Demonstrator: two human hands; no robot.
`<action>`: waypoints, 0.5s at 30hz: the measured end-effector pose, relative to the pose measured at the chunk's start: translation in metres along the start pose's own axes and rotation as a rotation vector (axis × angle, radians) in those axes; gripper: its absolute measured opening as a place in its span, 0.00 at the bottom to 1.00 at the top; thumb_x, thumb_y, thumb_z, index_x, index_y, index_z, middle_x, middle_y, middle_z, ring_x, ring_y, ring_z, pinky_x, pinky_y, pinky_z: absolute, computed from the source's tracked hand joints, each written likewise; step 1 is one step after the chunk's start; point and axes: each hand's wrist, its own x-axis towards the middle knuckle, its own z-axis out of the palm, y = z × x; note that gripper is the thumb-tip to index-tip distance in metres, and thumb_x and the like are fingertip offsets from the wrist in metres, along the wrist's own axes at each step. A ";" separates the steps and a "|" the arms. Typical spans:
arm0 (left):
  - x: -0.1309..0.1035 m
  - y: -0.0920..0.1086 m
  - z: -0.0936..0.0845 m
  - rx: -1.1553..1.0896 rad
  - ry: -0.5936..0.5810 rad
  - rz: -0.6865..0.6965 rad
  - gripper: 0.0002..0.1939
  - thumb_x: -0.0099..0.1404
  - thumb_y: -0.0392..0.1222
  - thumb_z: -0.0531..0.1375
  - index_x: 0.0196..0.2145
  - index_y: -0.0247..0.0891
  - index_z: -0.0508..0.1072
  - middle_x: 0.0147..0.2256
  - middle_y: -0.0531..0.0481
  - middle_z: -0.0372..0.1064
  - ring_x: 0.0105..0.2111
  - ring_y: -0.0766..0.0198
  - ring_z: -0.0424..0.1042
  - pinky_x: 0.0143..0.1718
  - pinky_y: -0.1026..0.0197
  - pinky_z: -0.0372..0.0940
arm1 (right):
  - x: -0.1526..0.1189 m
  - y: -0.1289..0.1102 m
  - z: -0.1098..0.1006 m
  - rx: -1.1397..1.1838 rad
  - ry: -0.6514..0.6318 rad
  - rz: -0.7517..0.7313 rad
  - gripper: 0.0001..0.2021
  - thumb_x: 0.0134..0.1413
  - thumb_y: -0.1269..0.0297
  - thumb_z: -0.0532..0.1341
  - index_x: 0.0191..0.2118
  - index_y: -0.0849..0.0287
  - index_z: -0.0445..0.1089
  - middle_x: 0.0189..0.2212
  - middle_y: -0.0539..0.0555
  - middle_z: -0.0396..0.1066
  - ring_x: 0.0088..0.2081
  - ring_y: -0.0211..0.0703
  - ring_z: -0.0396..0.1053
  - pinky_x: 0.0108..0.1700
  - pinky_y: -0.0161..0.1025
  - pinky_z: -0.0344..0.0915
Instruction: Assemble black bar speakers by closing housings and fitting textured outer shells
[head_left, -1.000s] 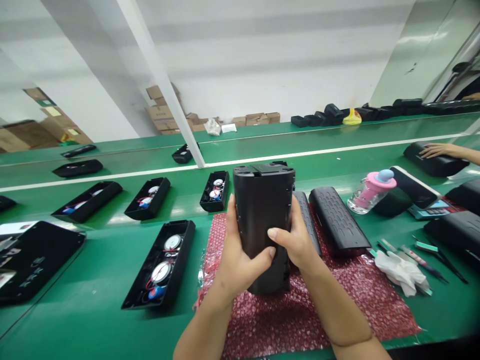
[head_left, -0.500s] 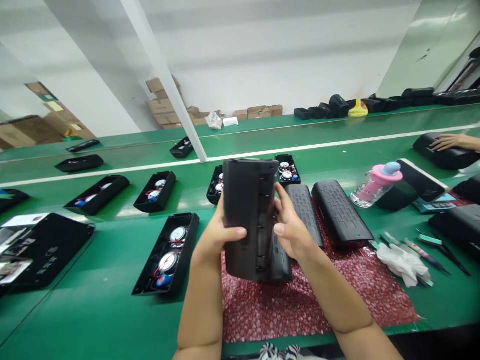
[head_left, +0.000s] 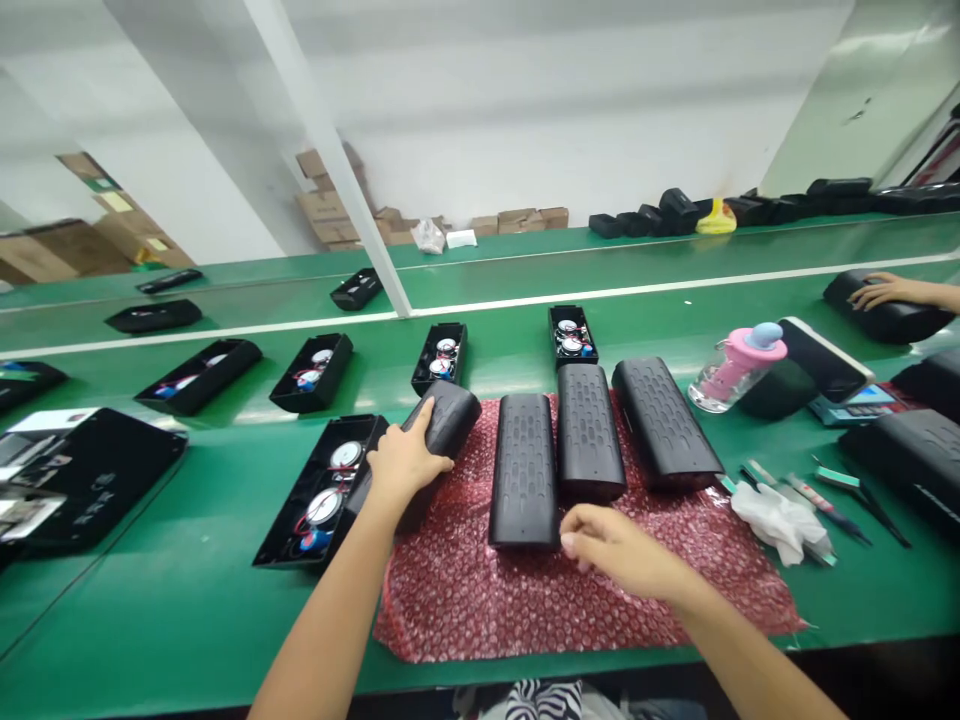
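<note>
Cannot read white lettering on box (head_left: pixel 124 465). Grasping black case (head_left: pixel 451 412) with left hand (head_left: pixel 403 462), at left side of bubble wrap (head_left: pixel 480 610); keeping right hand (head_left: pixel 600 545) released, half-curled. No longer lifting case two-handed.

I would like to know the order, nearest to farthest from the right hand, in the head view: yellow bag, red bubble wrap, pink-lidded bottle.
1. Red bubble wrap: beneath the right hand.
2. Pink-lidded bottle: right side.
3. Yellow bag: far back, right.
</note>
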 end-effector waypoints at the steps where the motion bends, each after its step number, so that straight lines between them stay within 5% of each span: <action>1: 0.001 0.002 0.004 0.012 -0.031 -0.015 0.54 0.52 0.58 0.67 0.69 0.53 0.42 0.51 0.31 0.62 0.52 0.33 0.66 0.48 0.37 0.62 | 0.002 0.016 0.007 -0.010 0.031 0.028 0.14 0.58 0.54 0.56 0.40 0.61 0.68 0.32 0.54 0.71 0.33 0.42 0.69 0.37 0.40 0.64; 4: -0.003 0.010 0.013 -0.012 0.079 0.038 0.49 0.55 0.53 0.66 0.68 0.48 0.49 0.59 0.27 0.54 0.59 0.27 0.56 0.54 0.31 0.54 | 0.014 0.048 0.021 0.001 0.138 0.017 0.27 0.57 0.50 0.55 0.56 0.65 0.61 0.43 0.61 0.72 0.47 0.51 0.69 0.52 0.49 0.63; 6: -0.013 0.020 0.021 -0.262 0.188 0.163 0.42 0.59 0.49 0.63 0.67 0.41 0.52 0.62 0.29 0.49 0.64 0.31 0.48 0.60 0.33 0.46 | 0.023 0.054 0.024 0.096 0.172 0.021 0.34 0.56 0.48 0.56 0.62 0.67 0.55 0.52 0.66 0.68 0.55 0.54 0.65 0.60 0.52 0.57; 9: -0.029 0.042 0.043 -0.925 -0.070 0.272 0.42 0.61 0.53 0.61 0.67 0.33 0.51 0.60 0.31 0.57 0.61 0.40 0.58 0.62 0.41 0.50 | 0.033 0.049 0.026 0.290 0.179 0.018 0.37 0.53 0.45 0.58 0.62 0.64 0.55 0.58 0.65 0.64 0.60 0.56 0.61 0.63 0.54 0.54; 11: -0.037 0.056 0.060 -1.165 -0.280 0.290 0.46 0.58 0.56 0.62 0.66 0.32 0.49 0.59 0.32 0.60 0.57 0.45 0.63 0.60 0.46 0.57 | 0.037 0.042 0.031 0.352 0.169 -0.015 0.37 0.51 0.44 0.59 0.61 0.62 0.57 0.60 0.64 0.62 0.63 0.55 0.59 0.65 0.53 0.53; 15: -0.043 0.058 0.076 -1.501 -0.394 0.247 0.54 0.44 0.48 0.71 0.64 0.34 0.53 0.60 0.36 0.59 0.59 0.45 0.62 0.59 0.50 0.59 | 0.029 0.025 0.053 0.358 0.197 -0.080 0.37 0.51 0.49 0.60 0.64 0.62 0.54 0.66 0.62 0.54 0.67 0.52 0.51 0.69 0.51 0.46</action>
